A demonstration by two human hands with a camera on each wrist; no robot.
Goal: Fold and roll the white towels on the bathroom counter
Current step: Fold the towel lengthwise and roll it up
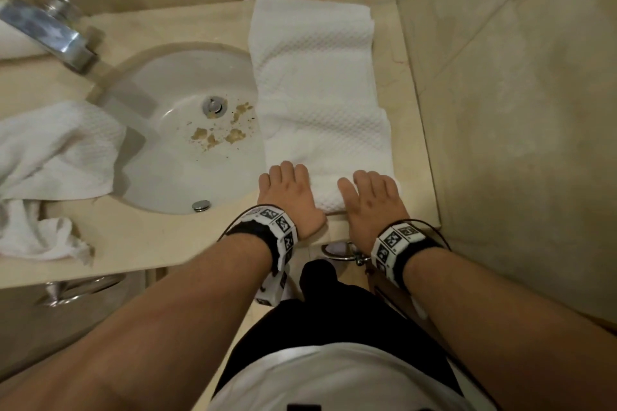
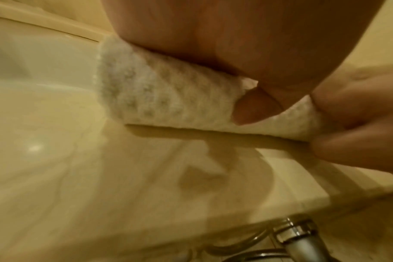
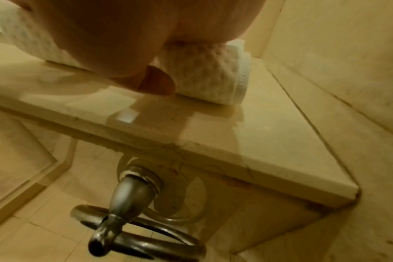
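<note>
A long white waffle towel point(image 1: 317, 93) lies folded in a strip on the beige counter point(image 1: 133, 237), to the right of the sink. Its near end is rolled up into a short roll point(image 1: 329, 192). My left hand point(image 1: 290, 190) and right hand point(image 1: 370, 197) sit side by side on top of that roll, fingers curled over its far side. In the left wrist view my thumb point(image 2: 254, 106) presses the near face of the roll point(image 2: 157, 92). The right wrist view shows the right thumb point(image 3: 157, 81) tucked against the roll's end point(image 3: 209, 76).
A second white towel point(image 1: 56, 150) lies crumpled on the counter left of the sink point(image 1: 160, 177), partly hanging over its rim. A chrome faucet point(image 1: 50, 30) stands at the back left. A tiled wall point(image 1: 517, 110) closes the right side. A chrome towel ring point(image 3: 135, 235) hangs under the counter edge.
</note>
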